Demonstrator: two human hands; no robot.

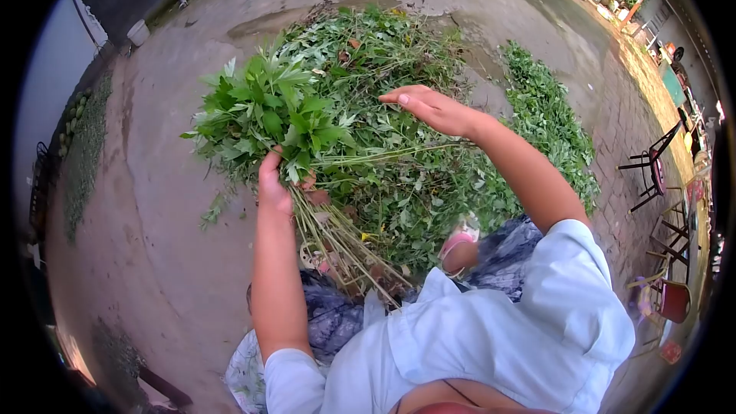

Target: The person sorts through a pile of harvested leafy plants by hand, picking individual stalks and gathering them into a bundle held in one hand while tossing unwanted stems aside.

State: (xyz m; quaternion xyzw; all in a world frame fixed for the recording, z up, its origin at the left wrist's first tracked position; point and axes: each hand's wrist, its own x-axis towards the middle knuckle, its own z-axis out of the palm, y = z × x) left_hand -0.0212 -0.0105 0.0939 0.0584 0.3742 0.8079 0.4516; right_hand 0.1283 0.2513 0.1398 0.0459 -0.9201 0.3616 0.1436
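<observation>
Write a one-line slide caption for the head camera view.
Left hand grips a bundle of leafy stems, open right hand above heaped greens.

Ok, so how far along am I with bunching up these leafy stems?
Partway, I'd say. Your left hand grips a thick bunch, its leafy tops already gathered together, though I see no tie on it. Your right hand is open, seemingly holding nothing. Plenty looks left: a big loose pile lies in front of you. Whether the separate heap to its right is finished, I can't tell.
</observation>
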